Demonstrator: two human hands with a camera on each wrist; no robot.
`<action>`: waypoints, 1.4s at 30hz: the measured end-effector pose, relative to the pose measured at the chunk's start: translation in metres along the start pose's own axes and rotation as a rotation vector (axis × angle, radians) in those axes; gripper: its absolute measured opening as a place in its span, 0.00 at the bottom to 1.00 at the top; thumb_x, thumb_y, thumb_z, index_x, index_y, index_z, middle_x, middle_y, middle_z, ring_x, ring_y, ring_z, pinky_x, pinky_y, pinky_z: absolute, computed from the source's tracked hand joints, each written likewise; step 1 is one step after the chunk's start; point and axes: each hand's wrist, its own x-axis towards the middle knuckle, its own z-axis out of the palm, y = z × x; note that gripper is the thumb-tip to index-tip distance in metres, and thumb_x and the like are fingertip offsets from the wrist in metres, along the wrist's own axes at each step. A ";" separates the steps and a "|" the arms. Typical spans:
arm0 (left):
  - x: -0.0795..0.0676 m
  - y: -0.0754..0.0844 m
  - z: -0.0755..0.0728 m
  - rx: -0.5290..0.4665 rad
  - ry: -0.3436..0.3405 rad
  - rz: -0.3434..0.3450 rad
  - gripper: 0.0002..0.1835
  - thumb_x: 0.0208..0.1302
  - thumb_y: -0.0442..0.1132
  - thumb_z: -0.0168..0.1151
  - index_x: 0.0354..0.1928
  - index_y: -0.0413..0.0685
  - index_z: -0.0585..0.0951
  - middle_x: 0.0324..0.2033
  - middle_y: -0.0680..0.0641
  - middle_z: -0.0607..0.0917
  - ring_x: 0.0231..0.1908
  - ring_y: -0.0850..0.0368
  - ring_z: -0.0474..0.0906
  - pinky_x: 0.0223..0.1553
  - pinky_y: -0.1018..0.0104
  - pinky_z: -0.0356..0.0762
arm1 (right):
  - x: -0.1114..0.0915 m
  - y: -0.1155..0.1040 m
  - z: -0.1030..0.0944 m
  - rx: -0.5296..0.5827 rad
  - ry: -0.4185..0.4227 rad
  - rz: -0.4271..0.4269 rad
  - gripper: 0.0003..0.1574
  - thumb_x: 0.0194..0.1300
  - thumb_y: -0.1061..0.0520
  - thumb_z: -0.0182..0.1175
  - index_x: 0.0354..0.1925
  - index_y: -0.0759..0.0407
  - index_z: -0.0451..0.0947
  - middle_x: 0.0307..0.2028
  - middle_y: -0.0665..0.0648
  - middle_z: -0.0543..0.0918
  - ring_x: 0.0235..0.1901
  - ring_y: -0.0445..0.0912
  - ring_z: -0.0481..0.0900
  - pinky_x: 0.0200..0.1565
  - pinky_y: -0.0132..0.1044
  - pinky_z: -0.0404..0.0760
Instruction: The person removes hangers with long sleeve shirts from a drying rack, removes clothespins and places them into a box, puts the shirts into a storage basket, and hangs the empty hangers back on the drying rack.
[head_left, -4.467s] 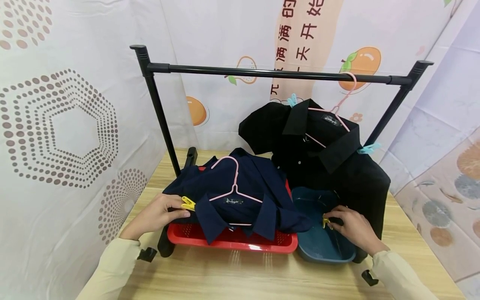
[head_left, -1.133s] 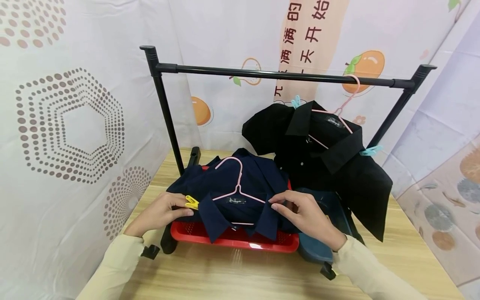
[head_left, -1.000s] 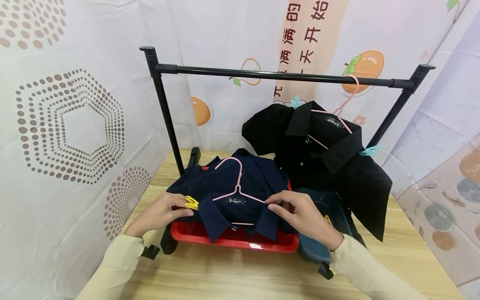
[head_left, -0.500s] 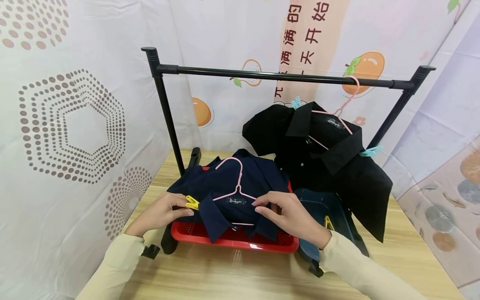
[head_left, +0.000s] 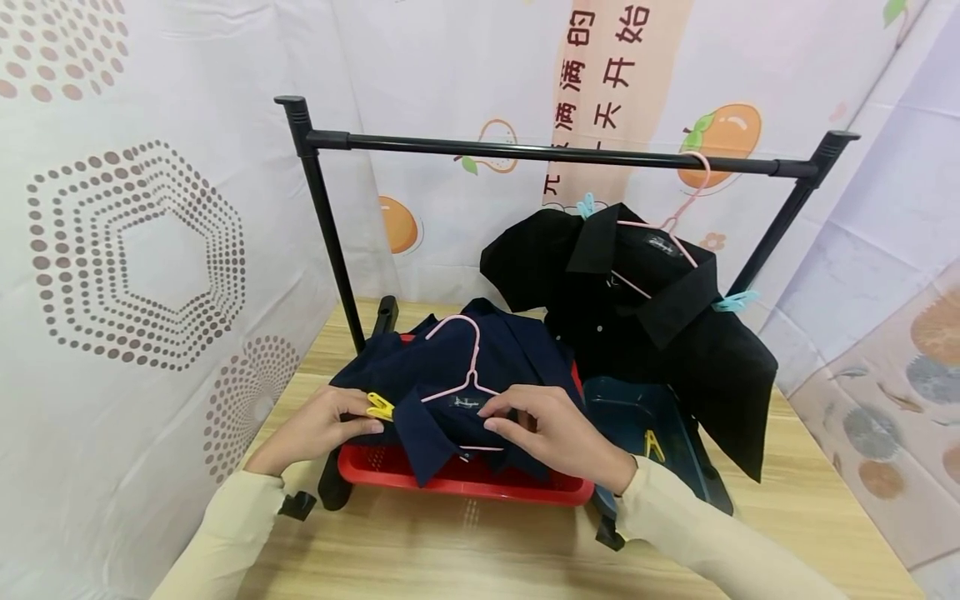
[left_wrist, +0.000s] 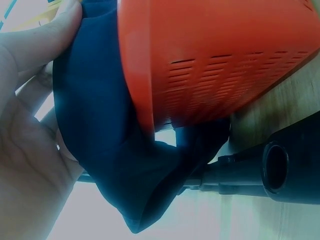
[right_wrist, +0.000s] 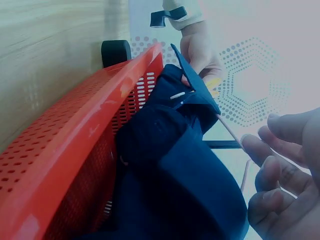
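A navy shirt (head_left: 435,437) lies over the red basket (head_left: 465,487) with a pink hanger (head_left: 472,367) inside its collar. My left hand (head_left: 318,425) pinches the shirt's left shoulder, thumb on top and fingers beneath, as the left wrist view confirms. Beside those fingertips a yellow clothespin (head_left: 380,407) is clipped to the shirt near the collar. My right hand (head_left: 551,429) hovers over the right side of the collar, fingertips by the neck label. In the right wrist view its fingers (right_wrist: 270,172) are relaxed, thumb and index apart, one fingertip at the hanger's arm. The right collar flap is mostly hidden.
A black shirt (head_left: 637,333) with blue clothespins (head_left: 737,302) hangs from the black rack's bar (head_left: 525,152) at the right. Below it sits a dark blue bin (head_left: 618,408) with another yellow clothespin (head_left: 652,446) in it. Rack feet stick out beside the basket.
Earlier my right hand was at the yellow clothespin in the blue bin. Since then it moved to the right collar and slid left toward the label. My left hand keeps its place.
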 end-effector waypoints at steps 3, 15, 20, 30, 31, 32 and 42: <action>-0.001 0.000 0.000 -0.004 0.000 -0.002 0.06 0.61 0.35 0.75 0.30 0.56 0.88 0.27 0.63 0.80 0.29 0.65 0.74 0.34 0.69 0.76 | 0.004 -0.003 0.002 0.006 -0.008 -0.005 0.10 0.71 0.57 0.68 0.49 0.53 0.86 0.39 0.43 0.85 0.23 0.34 0.70 0.25 0.29 0.73; -0.004 -0.004 0.000 -0.009 0.022 0.000 0.07 0.60 0.33 0.75 0.31 0.57 0.89 0.28 0.63 0.81 0.29 0.65 0.74 0.33 0.68 0.77 | 0.021 -0.012 0.009 -0.002 -0.060 -0.006 0.11 0.73 0.54 0.65 0.51 0.53 0.86 0.41 0.44 0.86 0.24 0.34 0.71 0.27 0.29 0.75; -0.002 -0.004 0.000 0.001 0.015 0.010 0.08 0.60 0.34 0.75 0.30 0.58 0.88 0.27 0.64 0.79 0.28 0.66 0.73 0.32 0.69 0.76 | 0.028 -0.016 0.014 0.015 -0.082 -0.004 0.12 0.74 0.53 0.65 0.52 0.53 0.86 0.42 0.44 0.86 0.24 0.34 0.71 0.28 0.29 0.75; 0.000 -0.004 0.001 0.006 0.007 0.015 0.08 0.61 0.34 0.75 0.29 0.58 0.88 0.26 0.63 0.79 0.28 0.66 0.74 0.32 0.69 0.76 | 0.038 -0.020 0.023 -0.011 -0.132 -0.011 0.14 0.73 0.52 0.65 0.53 0.54 0.85 0.41 0.44 0.86 0.24 0.35 0.72 0.28 0.28 0.73; 0.000 -0.004 0.001 0.005 0.008 0.015 0.08 0.61 0.34 0.75 0.30 0.58 0.88 0.27 0.63 0.80 0.28 0.66 0.74 0.32 0.69 0.76 | 0.039 -0.021 0.023 -0.021 -0.133 -0.021 0.14 0.73 0.52 0.65 0.54 0.54 0.85 0.41 0.44 0.85 0.25 0.35 0.72 0.28 0.28 0.73; 0.000 -0.004 0.001 0.007 0.009 0.016 0.08 0.61 0.34 0.75 0.30 0.57 0.88 0.27 0.64 0.79 0.28 0.66 0.74 0.32 0.69 0.76 | 0.041 -0.021 0.024 -0.027 -0.133 -0.029 0.14 0.73 0.52 0.65 0.54 0.53 0.84 0.40 0.45 0.85 0.26 0.34 0.72 0.29 0.27 0.73; 0.000 -0.003 0.001 0.010 0.015 0.021 0.09 0.60 0.34 0.75 0.28 0.57 0.86 0.25 0.64 0.76 0.27 0.66 0.71 0.30 0.69 0.74 | 0.063 -0.025 0.032 -0.069 -0.107 -0.111 0.13 0.73 0.53 0.66 0.51 0.56 0.85 0.39 0.46 0.84 0.23 0.34 0.69 0.28 0.26 0.72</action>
